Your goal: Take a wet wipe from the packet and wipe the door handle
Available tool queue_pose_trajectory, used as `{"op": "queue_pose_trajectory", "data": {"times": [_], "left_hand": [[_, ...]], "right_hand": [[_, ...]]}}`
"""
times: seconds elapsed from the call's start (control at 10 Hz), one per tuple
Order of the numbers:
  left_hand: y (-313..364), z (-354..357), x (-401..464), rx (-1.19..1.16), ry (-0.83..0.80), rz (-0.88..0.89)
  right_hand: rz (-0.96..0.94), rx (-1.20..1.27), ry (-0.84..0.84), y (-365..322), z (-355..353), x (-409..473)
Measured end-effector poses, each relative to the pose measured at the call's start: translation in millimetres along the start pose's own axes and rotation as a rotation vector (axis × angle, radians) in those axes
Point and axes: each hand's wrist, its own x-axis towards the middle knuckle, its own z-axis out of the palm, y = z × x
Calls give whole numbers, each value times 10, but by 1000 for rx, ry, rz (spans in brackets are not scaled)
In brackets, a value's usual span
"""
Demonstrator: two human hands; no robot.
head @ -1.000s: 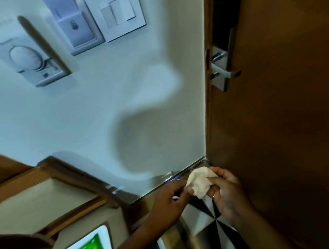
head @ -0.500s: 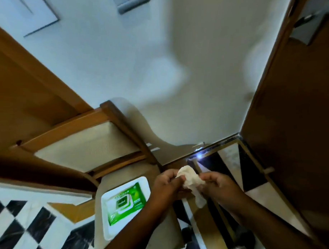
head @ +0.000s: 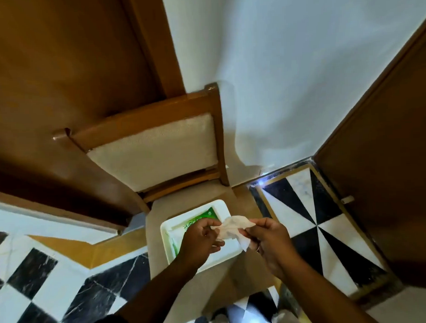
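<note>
A crumpled white wet wipe (head: 232, 229) is stretched between my two hands above the chair seat. My left hand (head: 200, 241) pinches its left end and my right hand (head: 270, 241) pinches its right end. Below them a green wet wipe packet (head: 204, 216) lies on a white tray (head: 223, 207), mostly hidden by my left hand. The brown door (head: 388, 160) stands at the right. Its handle is out of view.
A wooden chair (head: 158, 148) with a cream padded back and seat stands against the white wall (head: 288, 62). A brown wooden panel fills the upper left. The floor (head: 313, 220) has black and white tiles with gold trim.
The view has swung down and left from the door handle to the chair and tray. My hands still hold the wipe and have pulled it wider apart, now over the packet.
</note>
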Motion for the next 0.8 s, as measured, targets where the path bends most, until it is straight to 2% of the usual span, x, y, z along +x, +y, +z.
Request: {"op": "queue_pose_trajectory", "data": {"times": [0.3, 0.5, 0.6, 0.8], "left_hand": [[-1371, -139, 714, 171, -16, -134], [-2020, -77, 1163, 233, -23, -167], [-2219, -65, 1286, 265, -47, -203], [-2212, -117, 1244, 382, -131, -202]], "right_hand": [[172, -141, 75, 1107, 602, 897], [130, -407, 64, 1649, 648, 1422], [122, -479, 22, 1853, 645, 1531], [24, -570, 69, 1850, 542, 1416]]}}
